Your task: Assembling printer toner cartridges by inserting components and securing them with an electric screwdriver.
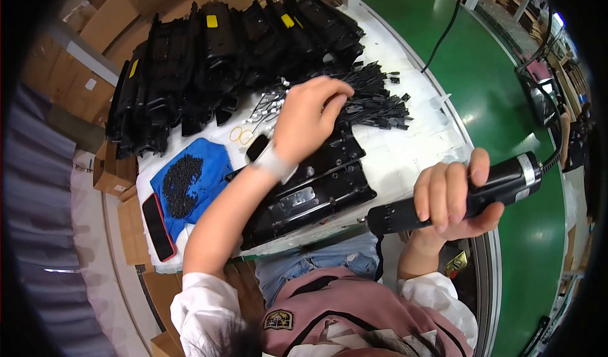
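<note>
My left hand (310,113) reaches over a pile of short black cables (383,100) with small connectors, its thumb and fingers curled together at the pile's near edge. Whatever lies between those fingertips is hidden. My right hand (449,198) is wrapped round a black corded electric screwdriver (506,178), held out to the right with its bit pointing left. Below my left wrist lie long black plastic housings (326,195) with metal parts, near the table's front edge. Small black screws (182,186) are heaped on a blue cloth (212,153) left of my left forearm.
Many black housings (218,46), some with yellow labels, are stacked along the back of the white table (405,157). A phone (158,227) lies at the left edge, and yellow rubber bands (240,136) near the middle. A green surface (481,84) runs along the right; cardboard boxes (104,24) stand behind.
</note>
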The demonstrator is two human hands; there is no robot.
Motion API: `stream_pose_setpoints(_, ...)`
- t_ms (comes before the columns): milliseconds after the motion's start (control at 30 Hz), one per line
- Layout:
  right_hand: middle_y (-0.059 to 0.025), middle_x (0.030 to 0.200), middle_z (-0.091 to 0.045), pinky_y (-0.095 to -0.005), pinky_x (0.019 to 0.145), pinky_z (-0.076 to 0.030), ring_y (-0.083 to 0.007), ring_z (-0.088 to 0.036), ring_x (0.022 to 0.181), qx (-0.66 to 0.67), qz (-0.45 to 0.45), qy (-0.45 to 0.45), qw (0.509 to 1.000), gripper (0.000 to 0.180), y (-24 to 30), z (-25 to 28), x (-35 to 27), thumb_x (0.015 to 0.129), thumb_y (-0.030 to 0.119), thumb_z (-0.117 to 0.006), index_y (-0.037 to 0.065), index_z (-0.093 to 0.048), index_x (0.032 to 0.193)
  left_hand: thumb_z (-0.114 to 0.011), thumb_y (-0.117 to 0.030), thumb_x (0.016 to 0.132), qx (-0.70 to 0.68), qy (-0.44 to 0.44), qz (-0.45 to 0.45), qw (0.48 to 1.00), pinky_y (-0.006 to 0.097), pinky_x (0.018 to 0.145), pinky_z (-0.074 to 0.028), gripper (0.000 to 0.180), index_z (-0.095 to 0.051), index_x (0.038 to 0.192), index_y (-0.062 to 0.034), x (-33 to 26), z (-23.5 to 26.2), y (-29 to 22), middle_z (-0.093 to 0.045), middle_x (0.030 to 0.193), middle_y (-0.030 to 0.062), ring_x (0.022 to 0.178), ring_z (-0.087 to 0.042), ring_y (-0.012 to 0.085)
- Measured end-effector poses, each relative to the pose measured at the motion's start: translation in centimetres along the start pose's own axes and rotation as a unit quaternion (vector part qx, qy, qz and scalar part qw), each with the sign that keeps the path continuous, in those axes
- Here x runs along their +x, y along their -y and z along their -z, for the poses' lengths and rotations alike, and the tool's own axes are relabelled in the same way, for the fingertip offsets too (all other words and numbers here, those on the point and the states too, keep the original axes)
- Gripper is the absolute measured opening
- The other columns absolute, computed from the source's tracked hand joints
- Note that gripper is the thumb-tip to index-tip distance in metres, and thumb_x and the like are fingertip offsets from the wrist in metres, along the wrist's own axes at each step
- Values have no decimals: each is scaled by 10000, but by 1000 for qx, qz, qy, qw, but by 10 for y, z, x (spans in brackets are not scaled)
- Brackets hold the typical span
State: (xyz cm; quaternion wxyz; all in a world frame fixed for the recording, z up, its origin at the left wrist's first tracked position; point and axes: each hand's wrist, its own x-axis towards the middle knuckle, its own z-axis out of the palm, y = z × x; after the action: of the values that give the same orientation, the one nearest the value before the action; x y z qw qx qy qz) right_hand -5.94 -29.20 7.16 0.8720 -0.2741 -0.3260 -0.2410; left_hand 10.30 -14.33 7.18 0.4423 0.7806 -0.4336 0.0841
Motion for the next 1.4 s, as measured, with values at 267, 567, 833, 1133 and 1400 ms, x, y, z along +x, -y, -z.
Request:
stream_pose_setpoints(267,-11,604,-549,-275,433,-472,-113,-532,393,-53,-18,-13,998,375,19,1,-16,894,348,-637,80,-403,1012,-716,-121,762,299,104,-19,948,412,705,-532,126,-688,857,-43,79,-70,54,-661,856,137,816,-648,331)
stream_pose_setpoints(567,-8,607,-530,-310,497,-450,-135,-513,434,-20,-46,-36,998,421,28,13,-24,852,341,-686,77,-420,1043,-756,-92,715,296,155,6,943,404,725,-543,159,-701,824,9,80,-61,63,-671,806,198,795,-661,354)
stream_pose_setpoints(833,-3,595,-537,-288,490,-490,-111,-529,406,-47,-26,-13,998,370,27,13,-25,898,329,-629,70,-410,1046,-751,-64,693,142,90,23,986,362,713,-539,194,-713,870,4,79,-16,36,-680,780,181,757,-677,321)
stream_pose_setpoints(1133,18,584,-531,-273,490,-484,-94,-525,411,-50,-36,2,998,364,19,8,-19,898,328,-629,77,-416,1052,-603,-104,865,-64,-21,72,995,292,685,-509,261,-662,1110,-38,62,40,30,-654,811,83,708,-617,168)
stream_pose_setpoints(1400,-6,626,-562,-303,514,-495,-128,-543,442,-23,-53,9,998,407,6,6,-17,879,353,-661,87,-406,1051,-682,-106,854,-154,-107,153,970,201,610,-451,136,-658,937,-2,9,84,33,-638,778,20,677,-607,80)
